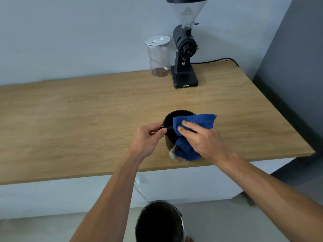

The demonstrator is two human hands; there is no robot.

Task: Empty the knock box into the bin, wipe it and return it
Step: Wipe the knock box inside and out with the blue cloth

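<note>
Left hand (148, 137): fingers pinching rim of black knock box (170, 126), upright on wooden counter (87, 119) near front edge. Right hand (201, 137): pressing blue cloth (195, 122) over box opening. Bin (159, 222): on floor below, open

Soft, even, shadowless daylight; cool bluish cast; wide-angle bending at edges.

black knock box (168, 135) upright on counter, blue cloth (195, 122) inside
</note>
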